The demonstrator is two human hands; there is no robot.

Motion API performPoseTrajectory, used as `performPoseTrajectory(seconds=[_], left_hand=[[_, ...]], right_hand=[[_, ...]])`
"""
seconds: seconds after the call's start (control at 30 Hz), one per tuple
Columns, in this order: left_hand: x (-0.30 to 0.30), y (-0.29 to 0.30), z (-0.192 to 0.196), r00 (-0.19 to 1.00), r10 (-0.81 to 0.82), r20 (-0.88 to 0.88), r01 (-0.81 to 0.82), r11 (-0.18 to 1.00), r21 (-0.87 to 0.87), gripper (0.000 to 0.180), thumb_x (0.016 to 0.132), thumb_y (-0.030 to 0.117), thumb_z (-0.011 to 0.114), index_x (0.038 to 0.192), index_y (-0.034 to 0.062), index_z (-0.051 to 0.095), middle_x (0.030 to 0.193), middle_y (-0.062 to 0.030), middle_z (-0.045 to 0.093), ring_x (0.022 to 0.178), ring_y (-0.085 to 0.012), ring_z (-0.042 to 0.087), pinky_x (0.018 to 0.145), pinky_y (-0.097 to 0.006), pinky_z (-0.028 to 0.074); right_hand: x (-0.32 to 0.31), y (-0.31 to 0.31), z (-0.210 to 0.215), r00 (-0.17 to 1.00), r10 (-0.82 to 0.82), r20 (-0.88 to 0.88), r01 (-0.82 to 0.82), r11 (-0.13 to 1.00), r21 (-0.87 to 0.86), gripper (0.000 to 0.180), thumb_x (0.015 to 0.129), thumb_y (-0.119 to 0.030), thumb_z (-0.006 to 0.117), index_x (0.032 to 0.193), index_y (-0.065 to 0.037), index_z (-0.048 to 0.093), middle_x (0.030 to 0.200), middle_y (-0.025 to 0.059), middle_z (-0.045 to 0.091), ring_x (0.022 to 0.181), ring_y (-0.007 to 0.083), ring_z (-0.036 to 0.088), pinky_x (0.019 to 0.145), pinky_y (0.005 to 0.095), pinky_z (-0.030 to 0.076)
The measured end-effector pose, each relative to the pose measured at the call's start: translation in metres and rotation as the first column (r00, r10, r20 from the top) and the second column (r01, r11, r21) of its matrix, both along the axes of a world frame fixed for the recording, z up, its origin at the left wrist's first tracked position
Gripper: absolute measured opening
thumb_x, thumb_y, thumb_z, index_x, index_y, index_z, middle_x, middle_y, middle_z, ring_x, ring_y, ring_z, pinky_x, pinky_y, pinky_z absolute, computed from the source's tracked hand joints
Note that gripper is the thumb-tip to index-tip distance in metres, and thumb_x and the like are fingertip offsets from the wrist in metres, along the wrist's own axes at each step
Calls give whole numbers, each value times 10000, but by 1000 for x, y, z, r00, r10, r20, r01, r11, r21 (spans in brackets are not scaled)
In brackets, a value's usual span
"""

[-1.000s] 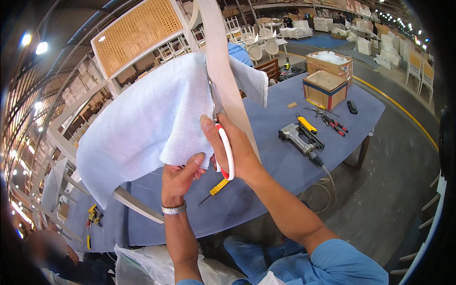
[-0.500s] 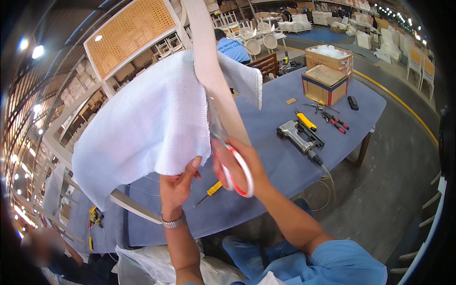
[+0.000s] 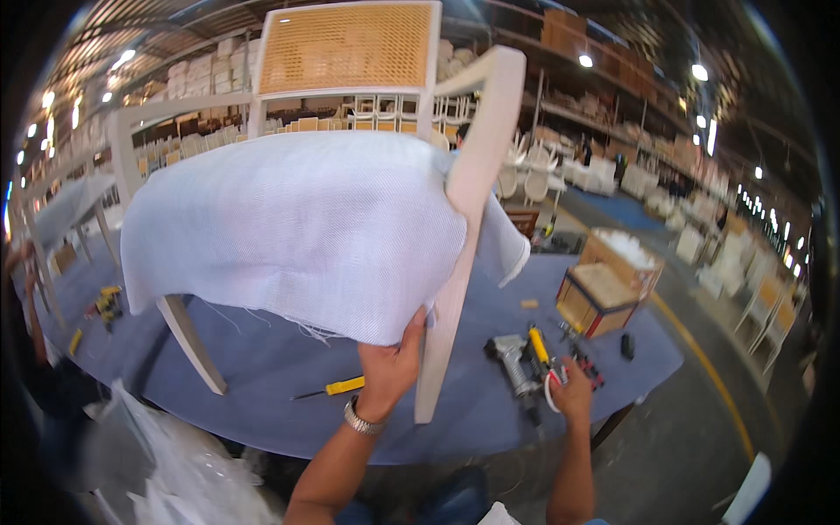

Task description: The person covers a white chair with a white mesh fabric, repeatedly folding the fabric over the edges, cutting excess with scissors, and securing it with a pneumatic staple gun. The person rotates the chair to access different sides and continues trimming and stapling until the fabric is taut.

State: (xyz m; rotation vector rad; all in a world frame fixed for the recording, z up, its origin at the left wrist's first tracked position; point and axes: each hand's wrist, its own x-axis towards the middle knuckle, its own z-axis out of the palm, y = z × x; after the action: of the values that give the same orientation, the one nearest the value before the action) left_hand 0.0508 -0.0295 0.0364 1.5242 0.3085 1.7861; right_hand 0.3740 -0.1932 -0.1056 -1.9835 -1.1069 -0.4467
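Note:
A pale wooden chair with a woven cane back (image 3: pixel 350 48) lies tipped on the blue-covered table (image 3: pixel 262 367). White woven fabric (image 3: pixel 297 227) is draped over its seat. My left hand (image 3: pixel 394 363) grips the lower edge of the fabric beside a chair leg (image 3: pixel 459 262). My right hand (image 3: pixel 573 394) is low at the table's near right edge. It holds red-and-white-handled scissors (image 3: pixel 551 385) right next to a grey staple gun (image 3: pixel 516 363).
A yellow-handled screwdriver (image 3: pixel 337 387) lies on the table left of my left hand. A wooden box (image 3: pixel 604 297) and small hand tools (image 3: pixel 582 363) sit at the right end. Clear plastic bags (image 3: pixel 175 472) pile at lower left. Stacked chairs fill the background.
My right hand has left the fabric and dropped to the right, down to the table by the staple gun, scissors still in it. The chair now sits lower and more level in view.

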Motion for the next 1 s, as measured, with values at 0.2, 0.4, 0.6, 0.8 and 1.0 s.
performPoseTrajectory(seconds=[0.2, 0.4, 0.6, 0.8, 1.0], left_hand=[[-60, -20, -69, 865, 125, -486, -190, 978, -87, 162, 899, 158, 692, 1000, 41, 742, 832, -131, 700, 643, -208, 634, 616, -303, 492], [-131, -119, -221, 772, -224, -595, -189, 813, -551, 374, 908, 146, 653, 1281, 123, 641, 848, -164, 690, 687, -244, 665, 641, -364, 518], [-292, -189, -234, 570, 219, -792, -734, 568, -372, 336, 895, 139, 649, 1227, 85, 653, 866, -177, 693, 686, -266, 675, 657, -365, 539], [-461, -181, -224, 454, 429, -781, -870, 23, -493, 559, 869, 91, 658, 1402, 42, 498, 1018, -199, 701, 896, -273, 694, 791, -379, 545], [-477, -130, -241, 292, 694, -658, -956, 197, -216, 559, 910, 82, 630, 1425, -30, 443, 1390, -217, 529, 954, -261, 688, 798, -317, 565]], right_hand=[[2, 49, 24, 996, 87, 5, -86, 993, -83, 467, 810, -232, 741, 1232, -60, 637, 1052, 209, 697, 959, 388, 666, 843, 453, 516], [-113, 61, 36, 758, 498, -421, -448, 867, 219, 341, 1032, -219, 538, 1293, -4, 586, 1164, 131, 670, 950, 159, 628, 856, 265, 502], [-200, 94, 19, 682, 574, -453, -484, 819, 308, 487, 1056, -327, 466, 1351, 58, 502, 1274, 194, 597, 1165, 263, 602, 967, 362, 513], [-202, 99, 4, 709, 573, -411, -370, 798, 476, 461, 1059, -271, 455, 1381, 59, 460, 1348, 219, 540, 1235, 290, 556, 1055, 400, 462], [-238, 112, 52, 771, 590, -242, -288, 661, 693, 357, 999, -143, 522, 1311, 30, 529, 1290, 136, 574, 1158, 212, 565, 1022, 357, 436]])
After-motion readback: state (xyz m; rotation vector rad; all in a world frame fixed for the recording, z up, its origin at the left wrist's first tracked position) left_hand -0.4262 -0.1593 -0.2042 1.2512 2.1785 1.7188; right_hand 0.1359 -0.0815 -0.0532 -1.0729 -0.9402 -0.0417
